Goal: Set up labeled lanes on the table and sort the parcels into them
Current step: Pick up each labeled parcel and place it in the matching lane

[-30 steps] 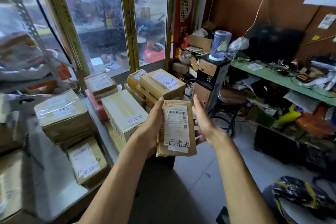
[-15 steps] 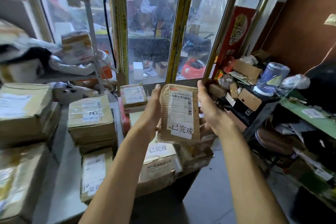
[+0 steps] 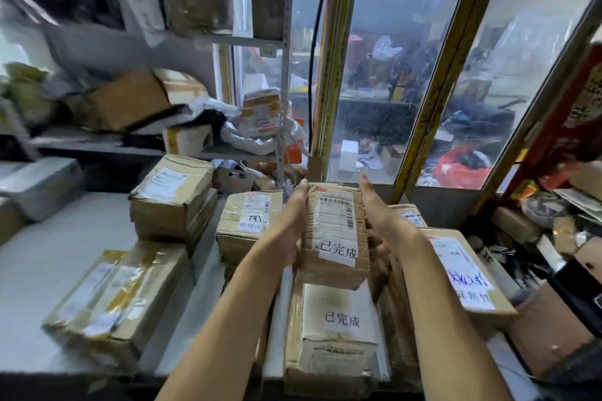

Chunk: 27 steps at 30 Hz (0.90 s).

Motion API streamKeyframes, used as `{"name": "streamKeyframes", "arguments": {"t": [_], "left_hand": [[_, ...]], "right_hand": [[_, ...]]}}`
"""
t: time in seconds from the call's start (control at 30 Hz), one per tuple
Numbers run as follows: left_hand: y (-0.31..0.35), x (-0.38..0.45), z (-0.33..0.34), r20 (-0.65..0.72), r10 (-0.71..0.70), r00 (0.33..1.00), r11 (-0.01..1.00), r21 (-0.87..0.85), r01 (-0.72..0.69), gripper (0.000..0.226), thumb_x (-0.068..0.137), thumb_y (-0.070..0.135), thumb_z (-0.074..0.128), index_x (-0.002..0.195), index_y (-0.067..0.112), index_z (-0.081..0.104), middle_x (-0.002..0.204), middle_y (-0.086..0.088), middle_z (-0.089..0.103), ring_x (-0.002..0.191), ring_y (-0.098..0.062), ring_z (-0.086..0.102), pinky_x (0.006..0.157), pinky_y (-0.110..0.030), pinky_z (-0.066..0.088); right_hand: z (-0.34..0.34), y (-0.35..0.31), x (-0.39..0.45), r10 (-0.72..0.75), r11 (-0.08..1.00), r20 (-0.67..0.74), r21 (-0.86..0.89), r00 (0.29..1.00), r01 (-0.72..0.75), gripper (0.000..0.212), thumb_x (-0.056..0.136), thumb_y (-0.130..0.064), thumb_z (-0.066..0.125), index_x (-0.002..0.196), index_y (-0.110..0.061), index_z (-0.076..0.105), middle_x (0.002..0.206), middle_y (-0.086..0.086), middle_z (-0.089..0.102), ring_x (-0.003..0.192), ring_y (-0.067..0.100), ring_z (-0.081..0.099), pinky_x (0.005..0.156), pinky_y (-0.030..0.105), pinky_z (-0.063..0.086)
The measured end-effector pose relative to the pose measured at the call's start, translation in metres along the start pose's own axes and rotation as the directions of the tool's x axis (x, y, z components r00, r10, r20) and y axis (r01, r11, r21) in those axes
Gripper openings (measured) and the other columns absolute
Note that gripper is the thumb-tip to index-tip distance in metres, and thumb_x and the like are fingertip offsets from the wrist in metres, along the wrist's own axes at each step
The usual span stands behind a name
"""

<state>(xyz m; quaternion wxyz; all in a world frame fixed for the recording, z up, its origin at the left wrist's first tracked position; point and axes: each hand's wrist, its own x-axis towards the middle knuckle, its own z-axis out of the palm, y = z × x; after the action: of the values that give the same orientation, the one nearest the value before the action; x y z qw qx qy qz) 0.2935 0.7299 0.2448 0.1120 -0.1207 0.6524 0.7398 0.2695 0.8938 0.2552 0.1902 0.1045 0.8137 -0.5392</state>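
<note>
Since a moment ago the held parcel [image 3: 334, 234] has swung from beside the bench to above the stack at its right end. Left hand [image 3: 290, 225] and right hand [image 3: 379, 221] clamp its two long sides, fingers wrapped behind, so it hangs clear over a carton [image 3: 338, 332] bearing the same white label. To land it well, I'd lower it flat and square onto that carton, label up, before easing both grips off.
</note>
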Motion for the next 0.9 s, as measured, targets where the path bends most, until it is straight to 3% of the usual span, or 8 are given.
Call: {"name": "streamKeyframes", "arguments": {"t": [0.13,0.23,0.3,0.37,0.5,0.7,0.83,0.9], "left_hand": [[-0.013,0.017,0.004,-0.019,-0.1,0.995,0.991,-0.088,0.098,0.058,0.101,0.065,0.032,0.098,0.021,0.07,0.069,-0.006,0.074,0.057,-0.018,0.07,0.051,-0.025,0.052],[-0.029,0.027,0.008,-0.017,-0.137,0.99,0.986,-0.095,0.134,0.064,0.104,0.063,0.028,0.1,0.016,0.072,0.078,-0.008,0.076,0.064,-0.02,0.073,0.055,-0.026,0.053],[-0.033,0.03,0.01,-0.006,-0.166,0.986,0.98,-0.11,0.165,0.067,0.104,0.063,0.028,0.102,0.013,0.073,0.076,-0.008,0.076,0.063,-0.019,0.073,0.056,-0.026,0.053],[-0.035,0.036,0.01,-0.003,-0.169,0.986,0.977,-0.133,0.167,0.068,0.104,0.063,0.028,0.112,0.012,0.072,0.087,-0.011,0.077,0.073,-0.023,0.074,0.065,-0.031,0.055],[-0.038,0.038,0.009,0.004,-0.164,0.986,0.98,-0.113,0.163,0.067,0.103,0.064,0.029,0.109,0.015,0.074,0.096,-0.011,0.078,0.087,-0.026,0.075,0.075,-0.034,0.058],[-0.045,0.03,0.009,-0.07,-0.085,0.994,0.995,0.039,0.088,0.066,0.106,0.06,0.018,0.096,0.016,0.068,0.08,-0.002,0.076,0.08,-0.017,0.067,0.074,-0.032,0.047],[-0.049,0.014,-0.008,-0.164,0.018,0.986,0.994,0.108,0.0,0.051,0.107,0.057,0.019,0.11,0.025,0.059,0.114,-0.005,0.063,0.099,-0.018,0.061,0.086,-0.038,0.045],[-0.054,0.001,-0.031,-0.253,0.088,0.963,0.989,0.135,-0.055,0.055,0.106,0.058,0.023,0.138,0.024,0.052,0.14,-0.005,0.055,0.123,-0.025,0.056,0.103,-0.044,0.046]], "right_hand": [[0.0,-0.006,-0.011,0.048,0.984,0.074,0.167,0.996,-0.06,0.077,0.092,-0.084,0.027,0.149,-0.037,0.046,0.165,0.001,0.035,0.155,0.036,0.024,0.127,0.056,0.012],[-0.003,0.007,0.004,0.033,0.992,-0.044,0.126,0.998,-0.027,0.077,0.105,-0.061,0.034,0.16,-0.008,0.029,0.165,0.02,0.031,0.152,0.042,0.027,0.123,0.053,0.02],[-0.004,0.012,0.012,0.067,0.979,0.037,0.191,0.997,-0.073,0.079,0.101,-0.072,0.03,0.161,-0.02,0.032,0.167,0.01,0.032,0.155,0.036,0.024,0.126,0.054,0.013],[-0.003,0.017,0.022,0.057,0.993,0.071,0.099,0.996,-0.064,0.083,0.093,-0.084,0.022,0.156,-0.034,0.041,0.164,-0.005,0.038,0.155,0.03,0.026,0.128,0.055,0.006],[-0.002,0.018,0.029,0.063,0.989,-0.015,-0.133,0.998,-0.064,0.093,0.084,-0.093,0.014,0.146,-0.037,0.055,0.152,-0.002,0.054,0.144,0.033,0.044,0.121,0.057,0.027],[0.001,0.014,0.02,-0.085,0.951,-0.165,-0.308,0.983,0.031,0.103,0.084,-0.092,0.003,0.159,-0.03,0.038,0.16,0.011,0.043,0.148,0.036,0.038,0.119,0.057,0.028],[0.013,0.003,0.012,-0.361,0.89,-0.328,-0.399,0.873,0.218,0.073,0.104,-0.066,0.023,0.166,-0.032,0.003,0.167,0.014,0.026,0.15,0.039,0.03,0.117,0.057,0.031],[0.031,-0.009,0.009,-0.515,0.811,-0.291,-0.471,0.806,0.348,0.07,0.105,-0.063,0.026,0.164,-0.037,0.0,0.17,0.011,0.018,0.154,0.036,0.021,0.118,0.057,0.028]]}}
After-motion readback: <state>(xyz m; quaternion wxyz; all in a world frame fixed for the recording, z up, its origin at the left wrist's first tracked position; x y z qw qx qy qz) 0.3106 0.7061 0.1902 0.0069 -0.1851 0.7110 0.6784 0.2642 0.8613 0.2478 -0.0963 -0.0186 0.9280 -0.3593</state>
